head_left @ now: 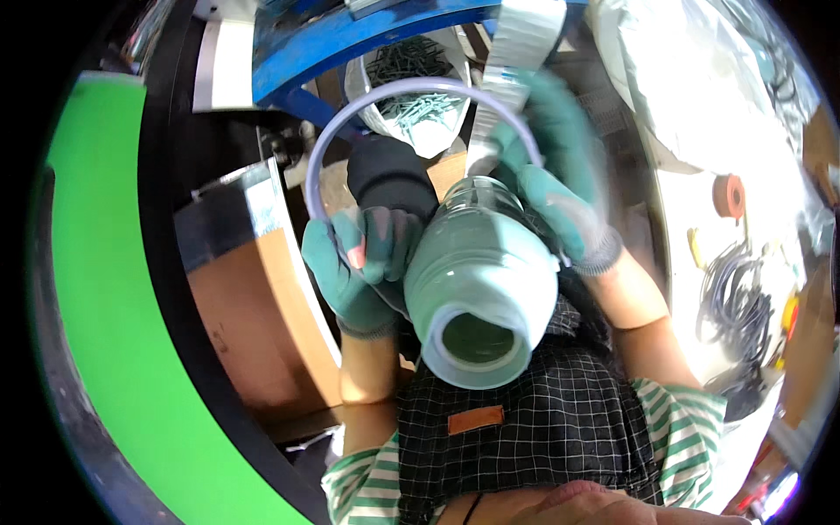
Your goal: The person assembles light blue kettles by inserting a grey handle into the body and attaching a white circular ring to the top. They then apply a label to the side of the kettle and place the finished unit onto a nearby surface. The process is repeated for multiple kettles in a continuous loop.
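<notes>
A pale green plastic jug-like vessel (pixel 490 262) lies tilted in front of my apron, its round open mouth toward me and its clear end pointing away. A thin lavender hoop handle (pixel 420 85) arches beyond it, from one side of the vessel to the other. My left hand (pixel 363 262), in a green and grey glove with a bare fingertip showing, is closed around the handle's left side. My right hand (pixel 564 192), gloved alike, lies over the handle's right side beside the vessel. Its fingers are smeared by motion, so their grip is unclear.
Ahead, a white bag (pixel 437 131) holds many dark and pale green screw-like pieces beneath a blue bench (pixel 350 48). A cardboard box (pixel 254 324) and a bright green surface (pixel 114 289) are on the left. Coiled dark cable (pixel 739 293) and a reddish tape roll (pixel 728 196) lie right.
</notes>
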`<state>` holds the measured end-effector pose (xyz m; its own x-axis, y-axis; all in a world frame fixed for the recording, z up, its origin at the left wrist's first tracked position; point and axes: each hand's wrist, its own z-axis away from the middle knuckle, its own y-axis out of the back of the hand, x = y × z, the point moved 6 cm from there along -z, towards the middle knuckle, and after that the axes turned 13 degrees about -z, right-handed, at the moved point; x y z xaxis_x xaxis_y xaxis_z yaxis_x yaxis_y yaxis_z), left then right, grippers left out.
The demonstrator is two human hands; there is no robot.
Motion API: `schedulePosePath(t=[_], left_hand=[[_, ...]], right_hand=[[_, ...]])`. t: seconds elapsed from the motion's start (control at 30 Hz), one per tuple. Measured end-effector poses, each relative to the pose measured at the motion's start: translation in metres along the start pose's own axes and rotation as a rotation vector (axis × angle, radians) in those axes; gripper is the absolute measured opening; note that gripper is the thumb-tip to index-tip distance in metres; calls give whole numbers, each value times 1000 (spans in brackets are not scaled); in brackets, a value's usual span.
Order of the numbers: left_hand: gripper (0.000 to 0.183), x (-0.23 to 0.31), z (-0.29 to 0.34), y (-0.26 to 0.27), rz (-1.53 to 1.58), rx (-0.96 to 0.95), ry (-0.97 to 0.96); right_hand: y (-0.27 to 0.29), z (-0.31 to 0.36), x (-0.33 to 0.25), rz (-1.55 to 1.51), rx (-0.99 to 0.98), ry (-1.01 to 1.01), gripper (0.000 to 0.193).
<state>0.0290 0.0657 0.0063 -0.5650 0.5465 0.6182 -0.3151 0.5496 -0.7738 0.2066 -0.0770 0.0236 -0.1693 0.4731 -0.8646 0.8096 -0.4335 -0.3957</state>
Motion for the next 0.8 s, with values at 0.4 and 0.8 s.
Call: schedulePosePath(t=[0.4, 0.8], left_hand=[[76, -7, 86, -61, -1428, -181, -1077], [76, -5, 100, -10, -851, -51, 387]], right_hand=[[-9, 9, 32, -686, 204, -455, 51], [-35, -1, -29, -284, -166, 229, 51]])
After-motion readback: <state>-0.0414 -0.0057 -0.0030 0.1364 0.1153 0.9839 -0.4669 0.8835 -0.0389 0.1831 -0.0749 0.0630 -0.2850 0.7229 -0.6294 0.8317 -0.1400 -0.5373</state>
